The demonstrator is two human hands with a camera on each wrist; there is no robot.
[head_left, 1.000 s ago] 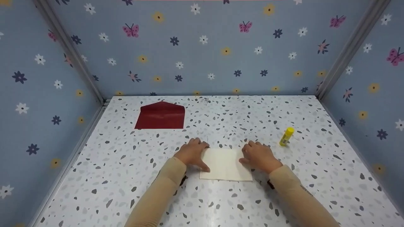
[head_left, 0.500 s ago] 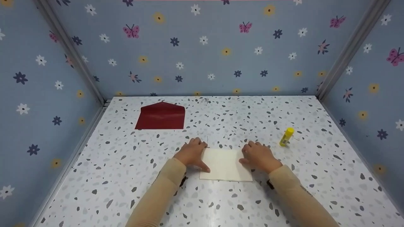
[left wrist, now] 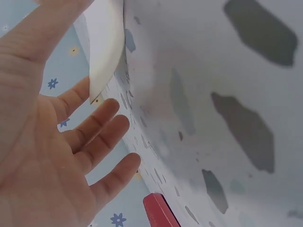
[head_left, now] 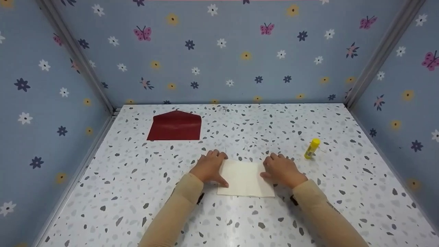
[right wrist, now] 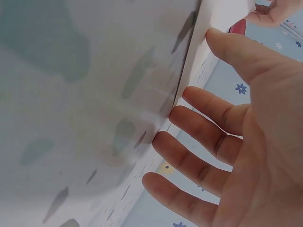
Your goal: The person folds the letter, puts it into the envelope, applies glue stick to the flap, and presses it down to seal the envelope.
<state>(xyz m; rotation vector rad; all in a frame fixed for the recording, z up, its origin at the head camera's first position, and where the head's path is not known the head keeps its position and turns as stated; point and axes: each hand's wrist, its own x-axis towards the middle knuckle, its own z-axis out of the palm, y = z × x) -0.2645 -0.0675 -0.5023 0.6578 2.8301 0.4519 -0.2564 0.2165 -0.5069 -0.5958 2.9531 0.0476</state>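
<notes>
A cream folded paper lies between both hands in the head view, with layered edges showing at its front. My left hand spreads at its left side, thumb resting on the paper and index finger at the far corner. In the left wrist view that side of the paper bows up from the table, and the other fingers are loosely spread. Along the right side, my right hand rests its thumb on the paper. The right wrist view has its fingers relaxed, several tips right at the paper's edge.
A dark red envelope lies with its flap up at the back left of the speckled table. The yellow glue stick is right of the right hand. Flowered blue panels enclose the back and sides.
The far left corner of the paper sits slightly higher at my left index finger. Otherwise the hands, envelope and glue stick stay in place.
</notes>
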